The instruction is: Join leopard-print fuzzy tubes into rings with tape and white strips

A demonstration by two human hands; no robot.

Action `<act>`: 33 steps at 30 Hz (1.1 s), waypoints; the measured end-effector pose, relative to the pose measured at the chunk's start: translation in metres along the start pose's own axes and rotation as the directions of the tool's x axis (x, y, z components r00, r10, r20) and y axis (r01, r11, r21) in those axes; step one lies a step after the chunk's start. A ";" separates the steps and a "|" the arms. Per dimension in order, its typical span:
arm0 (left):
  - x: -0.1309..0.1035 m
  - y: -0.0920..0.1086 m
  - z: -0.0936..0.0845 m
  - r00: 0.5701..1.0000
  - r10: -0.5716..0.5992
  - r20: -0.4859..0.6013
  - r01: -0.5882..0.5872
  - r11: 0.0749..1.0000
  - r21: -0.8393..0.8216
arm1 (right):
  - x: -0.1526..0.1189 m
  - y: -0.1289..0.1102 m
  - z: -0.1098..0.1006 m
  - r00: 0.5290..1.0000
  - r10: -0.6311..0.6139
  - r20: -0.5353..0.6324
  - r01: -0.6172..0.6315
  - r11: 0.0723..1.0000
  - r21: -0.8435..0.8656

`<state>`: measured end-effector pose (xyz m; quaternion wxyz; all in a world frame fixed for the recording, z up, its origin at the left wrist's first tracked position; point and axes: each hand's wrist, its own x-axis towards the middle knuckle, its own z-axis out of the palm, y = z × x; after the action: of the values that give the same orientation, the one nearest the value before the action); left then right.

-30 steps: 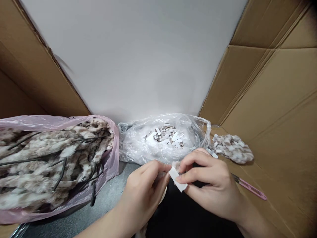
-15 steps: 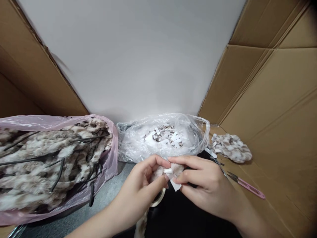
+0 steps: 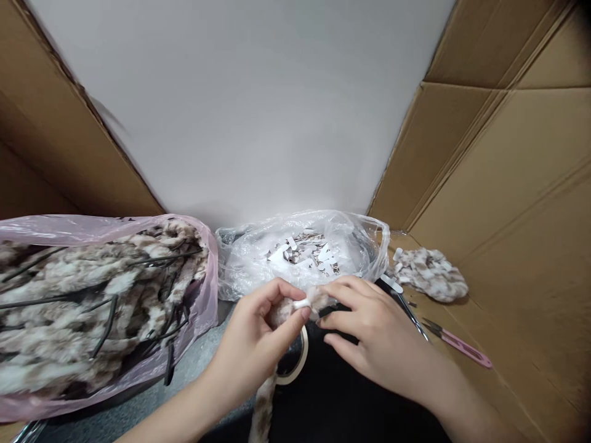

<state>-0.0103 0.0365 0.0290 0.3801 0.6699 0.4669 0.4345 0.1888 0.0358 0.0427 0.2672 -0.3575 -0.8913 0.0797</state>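
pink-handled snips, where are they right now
In the head view, the pink-handled snips lie right of the right hand on the cardboard, below the furry bundle.

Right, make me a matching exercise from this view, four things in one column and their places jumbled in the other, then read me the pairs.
Things
1. White band
2. Pale ring
3. Pink-handled snips
4. Pink bag

Places
A. On the brown surface, to the right of the right hand
B. Around the furry piece at the left hand's fingertips
C. At the left edge of the picture, holding furry strips
D. Below the hands, partly hidden by the left one

Pairs: 1-B, 2-D, 3-A, 4-C
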 end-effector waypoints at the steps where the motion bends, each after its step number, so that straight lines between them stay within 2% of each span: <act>1: 0.000 -0.002 -0.002 0.999 0.046 -0.014 -0.045 0.996 0.071 | 0.000 0.002 -0.003 1.000 0.010 0.024 -0.010 1.000 0.020; 3: -0.001 -0.005 -0.004 0.986 0.169 0.004 -0.166 0.963 0.213 | 0.001 0.007 -0.008 0.999 0.048 -0.006 -0.046 0.992 0.118; 5: -0.003 -0.009 -0.003 0.943 0.329 0.057 -0.329 0.887 0.324 | 0.004 0.011 -0.011 0.988 0.114 -0.102 -0.082 0.958 0.276; 7: -0.004 -0.013 0.000 0.847 0.521 0.110 -0.517 0.756 0.402 | 0.007 0.015 -0.008 0.974 0.201 -0.104 -0.133 0.881 0.453; 9: -0.005 -0.018 0.004 0.716 0.678 0.168 -0.663 0.584 0.469 | 0.012 0.017 -0.001 0.961 0.274 0.021 -0.233 0.771 0.593; 11: -0.006 -0.022 0.006 0.596 0.772 0.220 -0.739 0.422 0.524 | 0.015 0.019 0.006 0.934 0.325 0.147 -0.339 0.680 0.650; 13: -0.007 -0.026 0.007 0.517 0.819 0.248 -0.765 0.313 0.562 | 0.018 0.020 0.011 0.909 0.347 0.232 -0.407 0.617 0.673; 15: -0.008 -0.029 0.007 0.465 0.844 0.267 -0.780 0.248 0.575 | 0.018 0.023 0.011 0.886 0.335 0.322 -0.463 0.571 0.678; 17: -0.008 -0.032 0.006 0.453 0.848 0.275 -0.778 0.225 0.586 | 0.016 0.027 0.008 0.861 0.310 0.403 -0.508 0.562 0.653; 20: -0.009 -0.034 0.006 0.455 0.850 0.267 -0.760 0.213 0.614 | 0.014 0.030 0.004 0.837 0.283 0.468 -0.532 0.619 0.578; 22: -0.009 -0.033 0.006 0.428 0.865 0.260 -0.763 0.192 0.617 | 0.014 0.031 0.004 0.836 0.293 0.464 -0.533 0.633 0.561; 24: -0.009 -0.032 0.007 0.409 0.879 0.246 -0.781 0.197 0.593 | 0.016 0.030 0.007 0.847 0.318 0.426 -0.528 0.604 0.597; 26: -0.010 -0.029 0.007 0.427 0.874 0.231 -0.794 0.240 0.559 | 0.019 0.029 0.012 0.847 0.323 0.422 -0.531 0.520 0.669; 28: -0.009 -0.028 0.008 0.443 0.868 0.226 -0.801 0.270 0.534 | 0.021 0.030 0.017 0.830 0.300 0.470 -0.556 0.385 0.737; 31: -0.009 -0.029 0.009 0.418 0.877 0.238 -0.821 0.252 0.513 | 0.021 0.033 0.023 0.788 0.303 0.536 -0.601 0.189 0.777; 33: -0.008 -0.031 0.010 0.417 0.873 0.252 -0.829 0.251 0.500 | 0.021 0.034 0.025 0.768 0.334 0.546 -0.609 0.118 0.785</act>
<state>-0.0113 0.0361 -0.0048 -0.1461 0.8744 0.1487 0.4381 0.1833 0.0765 0.0187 0.2751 -0.3835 -0.5290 0.7052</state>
